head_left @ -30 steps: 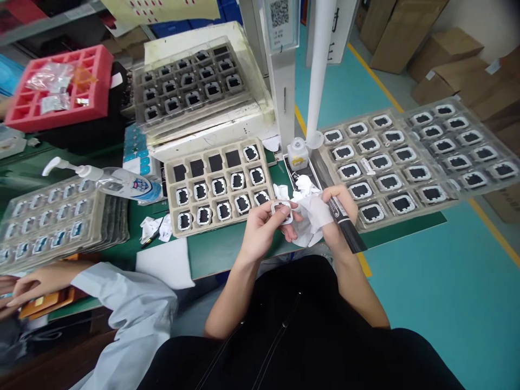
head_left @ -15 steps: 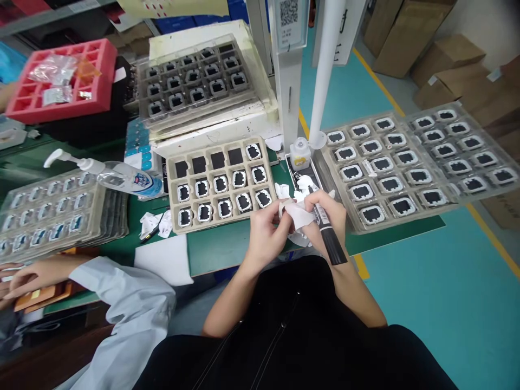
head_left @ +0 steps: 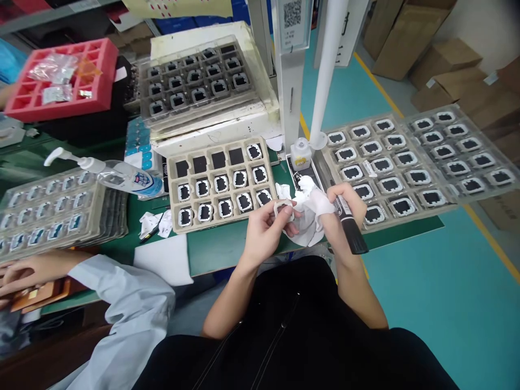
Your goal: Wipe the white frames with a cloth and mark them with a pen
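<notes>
A small white frame (head_left: 282, 208), seemingly light and rigid, is being pinched at its rim by the left hand (head_left: 266, 230); beside it, a soft wipe (head_left: 314, 208) and black marker (head_left: 349, 225) are being gripped by the right hand (head_left: 339, 214).

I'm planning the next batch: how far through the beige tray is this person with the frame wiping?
Eleven pockets of the beige tray hold frames; four back pockets show only dark bottoms. In hand: the left hand grips one frame, while the right hand holds a white wipe and a black marker. Which frames are already wiped cannot be told.
</notes>
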A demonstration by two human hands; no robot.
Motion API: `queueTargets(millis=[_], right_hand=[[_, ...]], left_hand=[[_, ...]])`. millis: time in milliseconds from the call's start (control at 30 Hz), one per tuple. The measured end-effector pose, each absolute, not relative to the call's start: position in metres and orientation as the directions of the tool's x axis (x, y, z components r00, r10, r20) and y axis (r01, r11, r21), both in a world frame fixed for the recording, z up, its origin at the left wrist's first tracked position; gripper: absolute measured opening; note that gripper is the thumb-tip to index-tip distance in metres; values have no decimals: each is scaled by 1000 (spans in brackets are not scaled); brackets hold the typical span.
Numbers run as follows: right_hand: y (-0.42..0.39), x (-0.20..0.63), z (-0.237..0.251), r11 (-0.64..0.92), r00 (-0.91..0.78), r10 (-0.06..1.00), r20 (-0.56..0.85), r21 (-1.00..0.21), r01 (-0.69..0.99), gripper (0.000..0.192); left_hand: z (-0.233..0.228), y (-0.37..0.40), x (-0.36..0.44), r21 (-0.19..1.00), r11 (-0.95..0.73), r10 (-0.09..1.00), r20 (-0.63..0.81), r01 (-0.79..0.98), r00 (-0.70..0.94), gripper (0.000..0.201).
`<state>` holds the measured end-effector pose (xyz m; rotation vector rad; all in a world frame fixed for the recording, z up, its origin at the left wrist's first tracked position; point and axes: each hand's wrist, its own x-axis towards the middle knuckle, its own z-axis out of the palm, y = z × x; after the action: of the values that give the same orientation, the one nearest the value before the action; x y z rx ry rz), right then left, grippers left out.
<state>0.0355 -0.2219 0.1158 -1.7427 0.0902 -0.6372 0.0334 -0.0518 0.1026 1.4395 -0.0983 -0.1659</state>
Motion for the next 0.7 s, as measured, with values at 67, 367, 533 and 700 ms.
queueTargets(millis=[67, 367, 533, 700], right_hand=[[-222, 34, 118, -268, 857, -370, 360, -924, 272, 38], [-214, 29, 124, -219, 910, -286, 300, -945, 243, 46], [-215, 31, 121, -232, 910, -258, 324, -935, 267, 46], [-213, 27, 118, -244, 919, -216, 330, -930, 277, 44]], left_hand=[[105, -51, 35, 975, 195, -195, -65, 104, 979, 43], [105, -47, 38, 918, 342, -292, -98, 199, 952, 39], [108, -50, 35, 968, 230, -222, -44, 96, 974, 42], [104, -54, 30, 997, 71, -190, 55, -42, 980, 29]])
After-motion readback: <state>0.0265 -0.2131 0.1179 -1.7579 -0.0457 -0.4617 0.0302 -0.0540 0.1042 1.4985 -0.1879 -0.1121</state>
